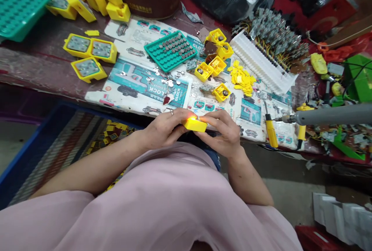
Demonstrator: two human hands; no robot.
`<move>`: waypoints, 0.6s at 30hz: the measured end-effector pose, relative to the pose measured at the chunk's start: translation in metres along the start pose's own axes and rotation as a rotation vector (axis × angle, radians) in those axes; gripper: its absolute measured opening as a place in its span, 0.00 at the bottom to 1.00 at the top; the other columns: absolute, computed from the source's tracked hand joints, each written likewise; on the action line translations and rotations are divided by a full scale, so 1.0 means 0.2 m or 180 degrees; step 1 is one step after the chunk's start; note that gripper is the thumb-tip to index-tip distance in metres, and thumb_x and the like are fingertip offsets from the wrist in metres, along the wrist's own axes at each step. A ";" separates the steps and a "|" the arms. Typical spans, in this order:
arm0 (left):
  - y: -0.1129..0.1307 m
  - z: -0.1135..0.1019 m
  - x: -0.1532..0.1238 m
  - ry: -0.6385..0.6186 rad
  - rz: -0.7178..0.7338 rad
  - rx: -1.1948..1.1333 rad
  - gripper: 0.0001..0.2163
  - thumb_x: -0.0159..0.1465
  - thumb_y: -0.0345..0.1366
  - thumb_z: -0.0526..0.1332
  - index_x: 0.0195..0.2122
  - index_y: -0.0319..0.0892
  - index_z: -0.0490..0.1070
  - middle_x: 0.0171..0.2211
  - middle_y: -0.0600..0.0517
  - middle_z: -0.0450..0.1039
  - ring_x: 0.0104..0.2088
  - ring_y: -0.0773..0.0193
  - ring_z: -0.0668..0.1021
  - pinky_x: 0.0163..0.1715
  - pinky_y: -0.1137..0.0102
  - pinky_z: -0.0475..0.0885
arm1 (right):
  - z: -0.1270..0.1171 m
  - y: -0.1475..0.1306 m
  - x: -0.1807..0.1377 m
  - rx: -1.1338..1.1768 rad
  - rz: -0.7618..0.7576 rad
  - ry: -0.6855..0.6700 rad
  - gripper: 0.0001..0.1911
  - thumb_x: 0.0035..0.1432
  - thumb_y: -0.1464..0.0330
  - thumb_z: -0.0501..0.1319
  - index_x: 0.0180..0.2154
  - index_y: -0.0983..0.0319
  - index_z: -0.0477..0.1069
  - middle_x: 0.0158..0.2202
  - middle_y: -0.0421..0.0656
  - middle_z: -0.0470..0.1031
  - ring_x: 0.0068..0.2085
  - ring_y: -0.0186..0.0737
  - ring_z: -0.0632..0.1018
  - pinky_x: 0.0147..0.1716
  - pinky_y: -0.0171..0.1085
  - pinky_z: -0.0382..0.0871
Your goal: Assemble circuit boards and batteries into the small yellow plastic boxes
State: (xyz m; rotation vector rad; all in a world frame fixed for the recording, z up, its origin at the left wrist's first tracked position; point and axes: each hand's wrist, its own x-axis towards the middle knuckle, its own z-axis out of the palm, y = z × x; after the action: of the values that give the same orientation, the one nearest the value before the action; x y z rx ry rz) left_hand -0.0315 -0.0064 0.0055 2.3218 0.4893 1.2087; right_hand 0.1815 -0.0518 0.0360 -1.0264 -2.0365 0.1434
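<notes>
- Small yellow plastic case (196, 126) at lower centre of frame, glowing orange on top; left hand (166, 126) and right hand (223, 129) pinch it from opposite sides.
- Judged mid-work; its inside is hidden, so completeness cannot be told.
- Seemingly left: open yellow plastic boxes (221, 92), right of centre, loose flat yellow plastic pieces (241, 78) near them.
- Green plastic tray (158, 57), upper centre: part-filled with round metal discs (183, 49).
- Grey-faced yellow boxes (87, 67), left: perhaps further along.
</notes>
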 end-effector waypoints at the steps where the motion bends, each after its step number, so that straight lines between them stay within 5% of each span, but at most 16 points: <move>1: 0.00 0.00 0.00 -0.0027 -0.0100 -0.0038 0.12 0.68 0.28 0.58 0.53 0.38 0.67 0.45 0.43 0.79 0.48 0.62 0.81 0.48 0.70 0.78 | 0.01 0.00 0.00 0.0043 0.0028 0.0010 0.19 0.55 0.71 0.70 0.49 0.59 0.73 0.39 0.45 0.79 0.39 0.38 0.79 0.40 0.39 0.76; 5: 0.02 -0.03 -0.01 -0.0152 -0.1077 -0.0583 0.12 0.68 0.36 0.60 0.50 0.38 0.72 0.46 0.44 0.80 0.44 0.63 0.82 0.44 0.72 0.78 | 0.02 0.02 0.01 0.0242 0.0290 -0.0039 0.14 0.60 0.65 0.67 0.48 0.58 0.74 0.40 0.45 0.80 0.40 0.38 0.80 0.40 0.39 0.77; 12: 0.00 -0.09 0.01 -0.0073 -0.3056 -0.1506 0.31 0.57 0.57 0.66 0.53 0.36 0.72 0.37 0.48 0.80 0.33 0.62 0.81 0.33 0.70 0.77 | 0.03 0.05 0.04 0.0379 0.0877 -0.0170 0.15 0.65 0.62 0.63 0.52 0.56 0.73 0.44 0.44 0.80 0.38 0.36 0.80 0.39 0.38 0.78; 18: -0.04 -0.08 0.12 -0.0667 -0.2442 -0.0499 0.26 0.63 0.48 0.59 0.58 0.38 0.72 0.30 0.52 0.76 0.29 0.66 0.76 0.30 0.73 0.69 | 0.04 0.05 0.04 0.0109 0.1070 -0.0007 0.11 0.65 0.67 0.62 0.49 0.56 0.74 0.44 0.43 0.80 0.39 0.36 0.80 0.40 0.39 0.78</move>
State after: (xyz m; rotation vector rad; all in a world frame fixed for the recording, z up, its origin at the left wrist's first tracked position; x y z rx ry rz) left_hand -0.0317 0.0161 0.0261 1.8141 1.0371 0.5993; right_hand 0.1803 -0.0375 0.0311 -1.3403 -1.8427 0.3532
